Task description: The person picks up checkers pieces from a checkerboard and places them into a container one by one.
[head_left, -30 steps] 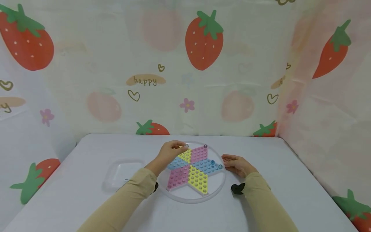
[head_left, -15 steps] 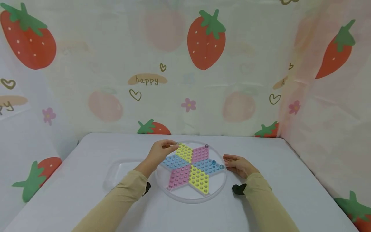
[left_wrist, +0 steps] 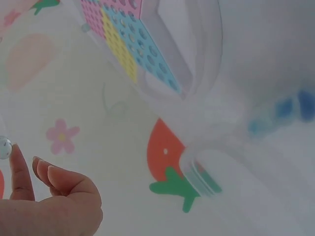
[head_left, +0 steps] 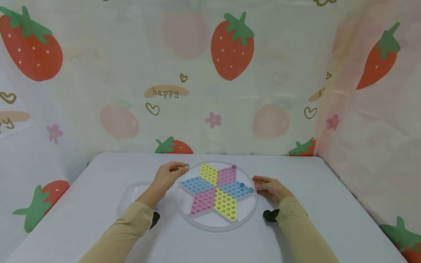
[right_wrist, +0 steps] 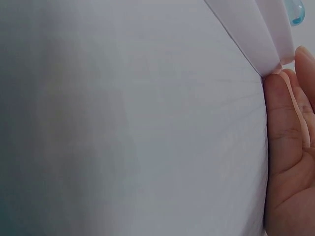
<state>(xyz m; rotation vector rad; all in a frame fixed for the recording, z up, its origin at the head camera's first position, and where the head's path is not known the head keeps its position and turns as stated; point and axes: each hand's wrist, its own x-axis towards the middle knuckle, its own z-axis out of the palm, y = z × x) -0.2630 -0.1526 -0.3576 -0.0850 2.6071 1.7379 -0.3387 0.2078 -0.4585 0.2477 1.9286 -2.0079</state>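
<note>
My left hand (head_left: 167,178) pinches a clear glass marble (left_wrist: 5,147) at its fingertips, above the table just left of the board. The round Chinese checkers board (head_left: 217,229) has a raised star with pink, yellow and blue points. On it sit a dark marble (head_left: 234,166) at the far pink tip, a blue marble (head_left: 242,185) in the right blue point, and a paler blue marble (head_left: 251,190) at that point's tip. My right hand (head_left: 270,188), fingers fairly straight, rests at the board's right rim; in the right wrist view its fingertips touch the edge.
A clear plastic tray (head_left: 123,193) stands left of the board, partly hidden by my left forearm. Blurred blue marbles (left_wrist: 285,108) show near it in the left wrist view. Strawberry-printed curtains (head_left: 230,98) close off the table's back and sides.
My left hand has moved left with the marble, from above the far yellow point to beyond the board's left rim. The right hand has stayed at the rim.
</note>
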